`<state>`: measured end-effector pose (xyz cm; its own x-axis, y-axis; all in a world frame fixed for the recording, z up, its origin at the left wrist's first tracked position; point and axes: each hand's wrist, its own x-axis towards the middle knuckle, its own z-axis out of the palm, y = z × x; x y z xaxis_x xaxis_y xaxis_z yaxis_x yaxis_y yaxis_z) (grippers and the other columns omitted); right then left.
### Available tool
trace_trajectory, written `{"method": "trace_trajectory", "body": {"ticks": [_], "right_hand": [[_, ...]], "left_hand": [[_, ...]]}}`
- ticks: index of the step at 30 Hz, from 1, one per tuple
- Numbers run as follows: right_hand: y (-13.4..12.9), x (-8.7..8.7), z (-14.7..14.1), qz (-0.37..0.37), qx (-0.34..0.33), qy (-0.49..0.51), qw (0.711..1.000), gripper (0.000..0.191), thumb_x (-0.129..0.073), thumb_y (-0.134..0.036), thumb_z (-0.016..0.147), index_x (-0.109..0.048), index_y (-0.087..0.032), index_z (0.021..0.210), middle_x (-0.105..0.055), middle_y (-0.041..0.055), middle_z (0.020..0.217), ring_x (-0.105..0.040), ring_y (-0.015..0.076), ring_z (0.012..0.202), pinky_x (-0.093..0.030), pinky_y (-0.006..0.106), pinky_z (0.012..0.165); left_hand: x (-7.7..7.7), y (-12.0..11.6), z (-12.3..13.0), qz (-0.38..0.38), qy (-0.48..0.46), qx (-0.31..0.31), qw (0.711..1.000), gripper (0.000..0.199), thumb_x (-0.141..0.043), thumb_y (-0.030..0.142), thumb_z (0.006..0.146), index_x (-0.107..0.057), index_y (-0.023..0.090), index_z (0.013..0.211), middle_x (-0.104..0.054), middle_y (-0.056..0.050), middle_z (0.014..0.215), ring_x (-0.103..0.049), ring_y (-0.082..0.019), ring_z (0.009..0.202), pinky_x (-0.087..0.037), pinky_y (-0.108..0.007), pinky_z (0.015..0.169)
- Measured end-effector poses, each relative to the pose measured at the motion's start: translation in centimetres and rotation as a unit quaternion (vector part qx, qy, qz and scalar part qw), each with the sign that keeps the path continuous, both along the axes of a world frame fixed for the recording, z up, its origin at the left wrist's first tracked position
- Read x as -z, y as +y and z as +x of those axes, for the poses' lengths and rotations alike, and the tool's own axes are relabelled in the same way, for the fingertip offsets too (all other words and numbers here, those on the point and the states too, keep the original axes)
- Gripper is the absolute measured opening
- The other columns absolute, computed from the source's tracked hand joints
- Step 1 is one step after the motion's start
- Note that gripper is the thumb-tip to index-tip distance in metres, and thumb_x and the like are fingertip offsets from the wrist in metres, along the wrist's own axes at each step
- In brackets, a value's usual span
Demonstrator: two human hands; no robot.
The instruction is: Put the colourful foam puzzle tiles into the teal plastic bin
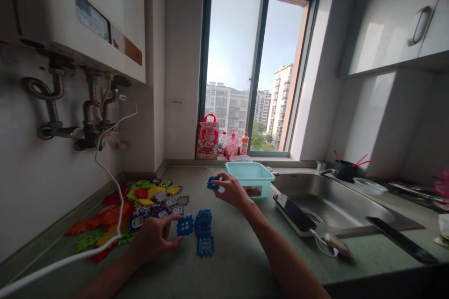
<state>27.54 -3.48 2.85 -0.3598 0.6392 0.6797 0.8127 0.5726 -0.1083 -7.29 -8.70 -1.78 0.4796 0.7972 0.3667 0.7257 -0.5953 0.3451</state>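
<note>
My left hand (156, 237) pinches a blue window-shaped building piece (189, 226) with toothed edges between thumb and fingers. Farther back, my right hand (229, 190) grips a darker blue toothed piece (211, 183) by its right side, just left of the turquoise plastic bin (253, 173). Between and below the hands, several blue pieces (203, 225) lie close together on the grey-green counter, and a lighter blue window piece (205, 246) sits at their near end. To the left spreads a heap of toothed pieces (140, 195) in red, orange, yellow, green, purple and grey, partly behind my left hand.
A white cable (107, 168) hangs from the wall and crosses the heap. Right of the bin is a steel sink (329, 196), with a phone (294, 211) at its near left rim. Bottles (233, 144) and a red bag (207, 139) line the windowsill.
</note>
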Motion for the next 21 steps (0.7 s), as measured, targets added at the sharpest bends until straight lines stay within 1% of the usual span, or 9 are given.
{"method": "trace_trajectory", "body": {"ticks": [2,4,6,8,11,14,16,18,21], "right_hand": [[-0.6,-1.9,1.6,0.052,0.034,0.024,0.998,0.035,-0.074,-0.029,0.09,-0.078,-0.035,0.125,-0.067,0.009,0.131,-0.065,0.026,0.111,-0.054,0.04,0.102],[-0.9,-3.0,3.8,0.083,0.085,0.052,0.992,0.034,-0.072,-0.028,0.092,-0.078,-0.034,0.125,-0.067,0.0096,0.132,-0.065,0.0262,0.109,-0.054,0.04,0.1],[-0.9,-3.3,6.2,0.095,0.138,0.077,0.983,0.033,-0.07,-0.028,0.092,-0.079,-0.031,0.124,-0.067,0.0108,0.131,-0.065,0.0262,0.105,-0.054,0.04,0.098],[-0.8,-3.1,8.0,0.094,0.183,0.093,0.974,0.033,-0.07,-0.03,0.093,-0.079,-0.028,0.125,-0.068,0.012,0.13,-0.066,0.027,0.105,-0.053,0.041,0.098],[-0.9,-2.7,9.3,0.069,0.225,0.095,0.967,0.035,-0.07,-0.036,0.094,-0.078,-0.026,0.127,-0.071,0.0124,0.123,-0.066,0.028,0.107,-0.051,0.041,0.098],[-1.0,-2.5,9.3,0.025,0.252,0.06,0.965,0.036,-0.069,-0.044,0.097,-0.079,-0.025,0.125,-0.076,0.0118,0.111,-0.067,0.0285,0.104,-0.048,0.039,0.095],[-1.1,-2.3,9.1,0.004,0.273,0.032,0.961,0.037,-0.067,-0.051,0.098,-0.081,-0.025,0.119,-0.078,0.0123,0.105,-0.066,0.0292,0.102,-0.046,0.039,0.093],[-1.2,-2.1,9.1,-0.009,0.288,0.015,0.957,0.039,-0.065,-0.056,0.098,-0.084,-0.026,0.113,-0.079,0.0131,0.101,-0.067,0.0293,0.1,-0.044,0.039,0.093],[-1.4,-2.0,9.3,-0.006,0.298,0.017,0.954,0.045,-0.056,-0.058,0.103,-0.085,-0.024,0.104,-0.079,0.014,0.095,-0.067,0.029,0.095,-0.042,0.041,0.093]], "left_hand": [[0.3,0.1,0.1,0.007,-0.009,0.006,1.0,0.05,-0.072,0.048,0.078,-0.076,0.025,0.123,-0.068,0.003,0.06,-0.063,-0.017,0.053,-0.048,-0.028,0.061],[0.5,0.2,0.1,0.014,-0.015,0.013,1.0,0.051,-0.072,0.048,0.078,-0.076,0.025,0.123,-0.067,0.003,0.059,-0.062,-0.016,0.051,-0.048,-0.027,0.06],[0.7,0.2,-0.1,0.023,-0.015,0.019,0.999,0.051,-0.071,0.047,0.078,-0.076,0.024,0.123,-0.067,0.003,0.059,-0.061,-0.015,0.05,-0.047,-0.026,0.058],[0.8,0.2,-0.4,0.038,-0.014,0.027,0.999,0.051,-0.071,0.048,0.079,-0.076,0.023,0.123,-0.066,0.004,0.057,-0.059,-0.014,0.049,-0.047,-0.026,0.057],[0.2,0.1,-0.6,0.074,-0.018,0.03,0.997,0.052,-0.07,0.052,0.078,-0.076,0.023,0.122,-0.063,0.005,0.053,-0.056,-0.012,0.045,-0.046,-0.024,0.056],[-1.4,0.1,0.3,0.102,-0.025,0.024,0.994,0.052,-0.07,0.054,0.08,-0.076,0.023,0.122,-0.062,0.006,0.053,-0.055,-0.011,0.046,-0.046,-0.024,0.058],[-3.0,0.5,1.9,0.109,-0.029,0.025,0.993,0.053,-0.07,0.055,0.081,-0.076,0.023,0.123,-0.064,0.005,0.055,-0.057,-0.011,0.049,-0.046,-0.024,0.061],[-4.9,1.3,4.4,0.111,-0.032,0.028,0.993,0.054,-0.071,0.056,0.082,-0.075,0.023,0.124,-0.067,0.005,0.059,-0.06,-0.012,0.053,-0.047,-0.024,0.064],[-7.8,3.4,9.6,0.106,-0.03,0.027,0.994,0.052,-0.075,0.059,0.08,-0.077,0.025,0.12,-0.071,0.003,0.067,-0.066,-0.016,0.062,-0.047,-0.026,0.068]]}}
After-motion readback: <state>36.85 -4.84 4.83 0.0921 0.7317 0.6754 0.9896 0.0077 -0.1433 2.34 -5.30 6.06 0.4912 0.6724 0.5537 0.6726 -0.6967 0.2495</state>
